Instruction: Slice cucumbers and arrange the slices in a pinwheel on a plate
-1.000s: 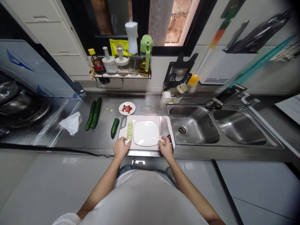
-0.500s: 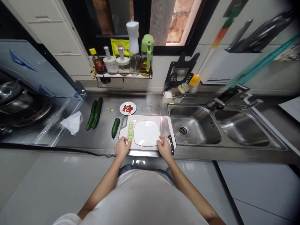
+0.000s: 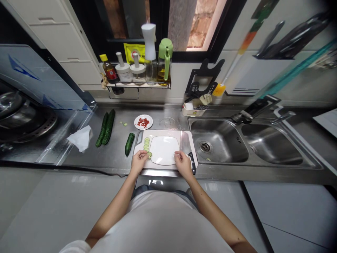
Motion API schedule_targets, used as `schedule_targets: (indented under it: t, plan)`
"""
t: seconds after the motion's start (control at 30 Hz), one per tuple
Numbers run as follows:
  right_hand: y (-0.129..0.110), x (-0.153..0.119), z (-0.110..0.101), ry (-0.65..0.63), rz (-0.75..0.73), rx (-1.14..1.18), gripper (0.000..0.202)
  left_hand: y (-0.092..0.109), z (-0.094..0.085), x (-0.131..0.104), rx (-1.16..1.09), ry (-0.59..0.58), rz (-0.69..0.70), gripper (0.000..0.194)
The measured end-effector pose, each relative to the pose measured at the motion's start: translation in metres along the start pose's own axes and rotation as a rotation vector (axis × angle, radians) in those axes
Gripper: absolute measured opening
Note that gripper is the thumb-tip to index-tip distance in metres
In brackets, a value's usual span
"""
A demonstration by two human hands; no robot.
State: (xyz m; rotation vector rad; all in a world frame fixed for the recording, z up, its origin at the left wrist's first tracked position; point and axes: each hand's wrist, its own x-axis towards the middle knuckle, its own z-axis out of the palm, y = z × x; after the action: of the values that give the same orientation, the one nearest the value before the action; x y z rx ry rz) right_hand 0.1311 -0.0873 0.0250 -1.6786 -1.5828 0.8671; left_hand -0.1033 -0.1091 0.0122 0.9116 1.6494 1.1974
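My left hand (image 3: 139, 161) pinches a round cucumber slice (image 3: 150, 155) between thumb and fingertips, at the left edge of a white square plate (image 3: 164, 149). Beside it, a column of cucumber slices (image 3: 146, 142) lies on the pale cutting board (image 3: 139, 149). My right hand (image 3: 183, 163) hovers over the plate's right edge with thumb and fingers pressed together; whether they hold anything cannot be made out. A kitchen knife (image 3: 185, 140) with a black handle lies on the board's right side. The cut end of a cucumber (image 3: 129, 144) rests left of the board.
Two whole cucumbers (image 3: 105, 128) and a crumpled white tissue (image 3: 81, 138) lie farther left. Behind the board stands a small plate (image 3: 137, 119) of chopped red pieces. A double sink (image 3: 223, 140) is on the right. A rack (image 3: 147, 85) of seasoning bottles hangs at the back.
My left hand has picked up the nearest slice from the column and moved it right to the plate's edge. My right hand has shifted slightly left and up over the plate.
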Motion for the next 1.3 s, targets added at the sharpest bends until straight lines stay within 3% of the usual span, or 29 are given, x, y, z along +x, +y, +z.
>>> schedule_targets:
  t: [0.1,0.23,0.43,0.53,0.67,0.73,0.93,1.07,1.3]
  plan:
    - [-0.03,0.009,-0.005,-0.007,-0.088,0.084,0.029,0.024,0.008,0.0,-0.146,-0.077,0.014,0.035]
    - [-0.067,0.022,-0.012,-0.054,-0.328,0.128,0.021,0.061,0.018,-0.002,-0.176,-0.159,0.095,0.03]
    - [-0.083,0.034,-0.011,-0.119,-0.518,0.061,0.013,0.091,0.032,-0.002,-0.141,-0.223,0.2,0.027]
    - [-0.081,0.036,-0.011,-0.14,-0.527,0.054,0.013,0.095,0.037,-0.002,-0.092,-0.237,0.205,0.029]
    - [-0.078,0.037,-0.012,-0.129,-0.513,0.068,0.014,0.094,0.039,-0.003,-0.076,-0.152,0.207,0.034]
    - [-0.078,0.038,-0.014,-0.12,-0.509,0.072,0.016,0.092,0.04,-0.003,-0.109,-0.154,0.136,0.037]
    - [-0.08,0.039,-0.017,-0.114,-0.546,0.056,0.02,0.091,0.044,0.0,-0.236,-0.319,-0.127,0.05]
    - [-0.076,0.041,-0.017,-0.121,-0.584,0.032,0.018,0.093,0.047,0.008,-0.318,-0.345,-0.229,0.052]
    - [-0.061,0.045,-0.013,-0.163,-0.56,-0.008,0.018,0.087,0.049,0.02,-0.215,-0.309,-0.205,0.053]
